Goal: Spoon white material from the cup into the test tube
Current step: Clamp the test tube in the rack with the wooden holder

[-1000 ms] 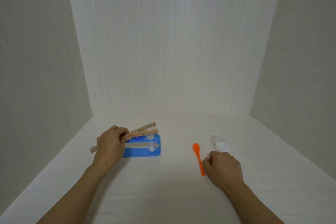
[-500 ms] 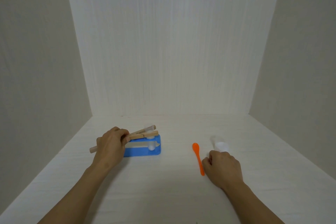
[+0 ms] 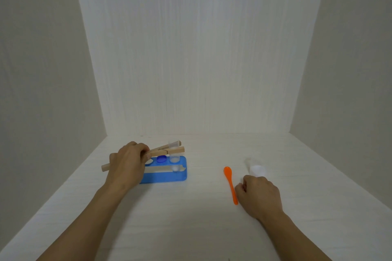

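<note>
Nothing is spooned yet; all scooping is left. The blue rack (image 3: 163,177) sits at left on the table (image 3: 191,229). The wooden clamp (image 3: 167,150) is gripped by the left hand (image 3: 127,165), its long axis running left-right, its tip closed on the test tube (image 3: 174,155), which stands upright, mouth up. The right hand (image 3: 259,196) is curled shut, empty, beside the orange spoon (image 3: 230,184), which lies flat, bowl pointing away. The cup (image 3: 257,170) stands just beyond.

Soft even light, dim-ish; faint shadows under arms. Wide-angle bend at edges. Slightly soft focus, no glare.
</note>
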Motion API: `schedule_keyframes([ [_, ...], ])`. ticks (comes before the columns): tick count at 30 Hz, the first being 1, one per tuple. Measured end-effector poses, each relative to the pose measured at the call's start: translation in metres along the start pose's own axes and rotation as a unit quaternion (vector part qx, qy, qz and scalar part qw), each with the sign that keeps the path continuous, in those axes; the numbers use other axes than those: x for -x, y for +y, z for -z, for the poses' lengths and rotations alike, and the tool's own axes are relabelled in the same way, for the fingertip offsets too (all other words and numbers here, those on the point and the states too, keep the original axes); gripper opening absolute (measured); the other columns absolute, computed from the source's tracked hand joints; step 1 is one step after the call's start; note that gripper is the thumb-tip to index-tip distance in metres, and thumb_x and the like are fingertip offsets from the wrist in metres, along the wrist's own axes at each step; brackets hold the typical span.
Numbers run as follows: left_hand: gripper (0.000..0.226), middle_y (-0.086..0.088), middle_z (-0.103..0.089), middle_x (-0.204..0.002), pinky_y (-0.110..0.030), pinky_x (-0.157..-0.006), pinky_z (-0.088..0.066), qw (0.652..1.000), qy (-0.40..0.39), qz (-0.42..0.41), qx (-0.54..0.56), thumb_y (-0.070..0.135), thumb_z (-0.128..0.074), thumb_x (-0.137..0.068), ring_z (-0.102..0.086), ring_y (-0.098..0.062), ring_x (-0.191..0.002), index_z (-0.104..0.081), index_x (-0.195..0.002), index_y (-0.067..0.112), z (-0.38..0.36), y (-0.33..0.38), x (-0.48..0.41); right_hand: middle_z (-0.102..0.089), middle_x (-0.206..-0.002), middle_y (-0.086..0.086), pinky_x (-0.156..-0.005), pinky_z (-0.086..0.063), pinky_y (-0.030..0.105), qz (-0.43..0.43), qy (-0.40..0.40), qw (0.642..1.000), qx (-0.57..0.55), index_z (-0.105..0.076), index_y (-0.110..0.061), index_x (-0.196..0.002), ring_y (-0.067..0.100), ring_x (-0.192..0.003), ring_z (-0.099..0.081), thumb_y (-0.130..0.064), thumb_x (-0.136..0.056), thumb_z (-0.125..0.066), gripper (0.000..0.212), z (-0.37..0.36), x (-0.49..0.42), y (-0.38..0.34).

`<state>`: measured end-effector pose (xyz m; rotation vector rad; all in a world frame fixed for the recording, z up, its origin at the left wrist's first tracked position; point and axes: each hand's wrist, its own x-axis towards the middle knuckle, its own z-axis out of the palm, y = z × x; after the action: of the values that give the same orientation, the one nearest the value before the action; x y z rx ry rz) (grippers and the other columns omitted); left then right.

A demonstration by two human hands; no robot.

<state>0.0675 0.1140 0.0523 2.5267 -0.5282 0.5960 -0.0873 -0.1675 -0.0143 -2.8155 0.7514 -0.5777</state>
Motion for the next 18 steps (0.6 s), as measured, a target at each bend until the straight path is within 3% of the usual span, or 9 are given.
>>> schedule_keyframes([
  [12, 0.014, 0.002, -0.056, -0.077, -0.035, -0.057, -0.042, 0.998, 0.061, -0.021, 0.013, 0.032, -0.053, -0.091, -0.051, -0.017, -0.066, -0.063, -0.090, 0.022, 0.031, 0.027, -0.008, -0.045, -0.055, -0.005, -0.049, -0.034, 0.026, 0.001, 0.003, 1.000, -0.004, -0.042, -0.020, -0.058, 0.011, -0.048, -0.042, -0.035, -0.090, -0.044, 0.035, -0.002, -0.001, 0.001],
  [18, 0.016, 0.005, -0.062, -0.070, -0.033, -0.050, -0.044, 0.998, 0.037, -0.009, 0.047, 0.040, -0.050, -0.091, -0.055, -0.017, -0.059, -0.058, -0.088, 0.027, 0.033, 0.048, -0.008, -0.048, -0.057, -0.006, -0.054, -0.039, 0.027, 0.006, 0.001, 1.000, -0.008, -0.041, -0.023, -0.057, 0.012, -0.051, -0.046, -0.045, -0.092, -0.041, 0.042, -0.001, 0.000, 0.002],
])
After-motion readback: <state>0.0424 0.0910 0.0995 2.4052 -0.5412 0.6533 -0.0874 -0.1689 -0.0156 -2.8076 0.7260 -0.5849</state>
